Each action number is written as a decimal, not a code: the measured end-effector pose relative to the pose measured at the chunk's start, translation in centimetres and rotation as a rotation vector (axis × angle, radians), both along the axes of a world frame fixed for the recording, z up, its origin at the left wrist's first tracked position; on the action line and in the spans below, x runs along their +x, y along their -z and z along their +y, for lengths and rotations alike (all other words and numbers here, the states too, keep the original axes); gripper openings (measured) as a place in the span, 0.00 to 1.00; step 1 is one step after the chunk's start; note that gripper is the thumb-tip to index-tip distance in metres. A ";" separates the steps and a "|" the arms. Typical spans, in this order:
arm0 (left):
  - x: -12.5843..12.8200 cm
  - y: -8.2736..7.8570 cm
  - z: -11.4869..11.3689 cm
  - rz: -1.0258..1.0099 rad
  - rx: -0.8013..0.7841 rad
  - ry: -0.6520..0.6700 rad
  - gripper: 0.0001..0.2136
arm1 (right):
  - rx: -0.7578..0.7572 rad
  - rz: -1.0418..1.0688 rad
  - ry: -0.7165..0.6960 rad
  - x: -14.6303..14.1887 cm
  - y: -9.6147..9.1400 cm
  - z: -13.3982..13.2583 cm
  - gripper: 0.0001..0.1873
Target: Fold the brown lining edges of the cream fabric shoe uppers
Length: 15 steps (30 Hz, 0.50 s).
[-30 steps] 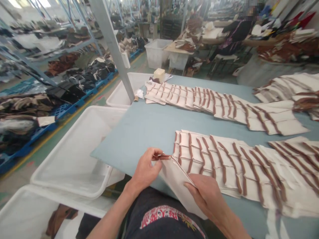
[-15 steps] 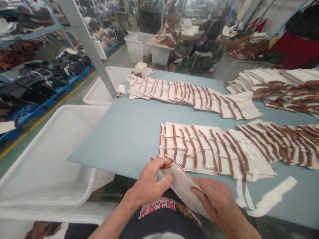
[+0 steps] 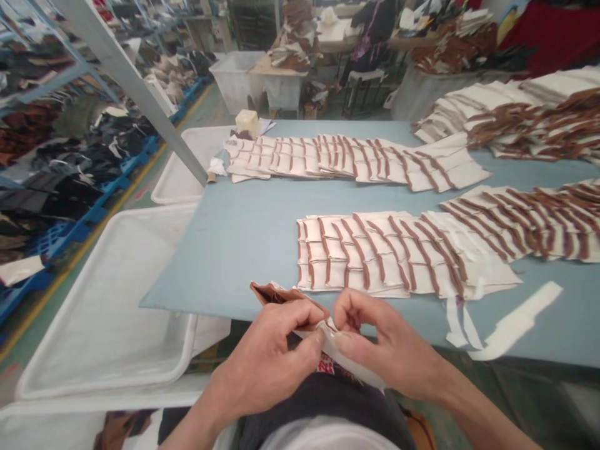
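Between my two hands is a white and brown fabric piece (image 3: pixel 359 367), held in front of my body at the table's near edge. My left hand (image 3: pixel 276 356) pinches it, with brown cloth sticking out beyond the fingers. Close beside it, my right hand (image 3: pixel 382 344) pinches the white part near its upper edge, the fingertips of both hands almost meeting. Just past the hands lies a row of overlapping white pieces with brown edges (image 3: pixel 375 250) on the blue-grey table (image 3: pixel 234 244).
A second overlapping row (image 3: pixel 300 156) lies farther back, and brown-and-white stacks (image 3: pixel 539 125) are at the right. White strips (image 3: pixel 520 322) lie near the front edge. White plastic bins (image 3: pixel 107 300) stand at the left by a metal post (image 3: pixel 135 87). A person (image 3: pixel 372 37) sits in the background.
My right hand has shifted left and up along the fabric piece, close to my left hand. More brown cloth now shows past my left fingers. The view has tilted down slightly.
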<state>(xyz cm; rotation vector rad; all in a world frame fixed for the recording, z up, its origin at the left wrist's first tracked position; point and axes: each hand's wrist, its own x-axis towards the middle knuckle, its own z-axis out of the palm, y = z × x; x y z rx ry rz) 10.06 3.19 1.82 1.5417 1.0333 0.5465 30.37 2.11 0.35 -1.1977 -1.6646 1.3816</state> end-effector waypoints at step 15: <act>-0.7 -0.9 -1.6 -0.096 -0.026 -0.035 0.10 | -0.442 0.309 -0.258 -0.8 0.0 -0.2 0.30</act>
